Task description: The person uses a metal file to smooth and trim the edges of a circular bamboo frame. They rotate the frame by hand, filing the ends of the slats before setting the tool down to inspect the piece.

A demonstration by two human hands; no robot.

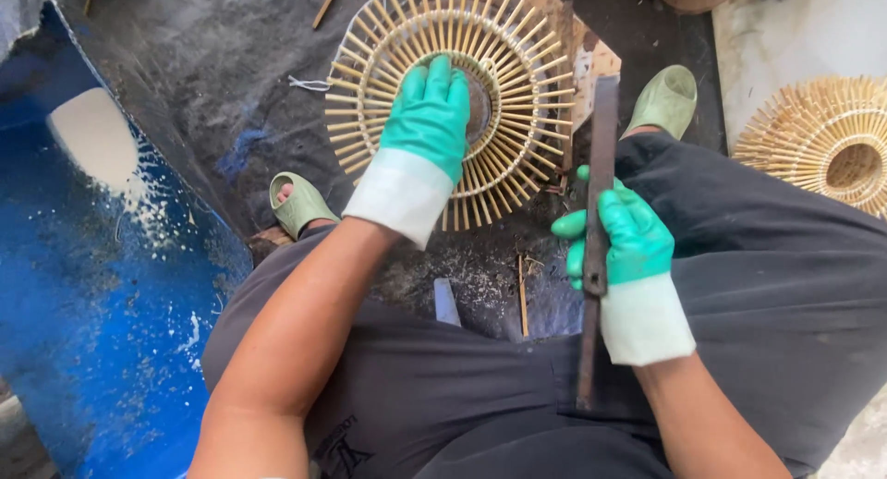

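Observation:
My left hand [427, 128], in a green glove with a white cuff, lies flat on a round wheel of radiating bamboo sticks [517, 63], pressing near its inner ring. The wheel rests on a wooden block [596, 61] on the dark ground. My right hand [626, 248], gloved the same way, grips a long dark metal blade [602, 128] that stands almost upright, its top end beside the wheel's right edge and its lower end over my right thigh.
A second bamboo stick wheel [832, 142] lies at the right on a pale floor. A blue sheet [83, 285] with white splashes covers the left. My feet wear green slippers [300, 202], [667, 100]. Loose bamboo slivers [523, 294] lie between my knees.

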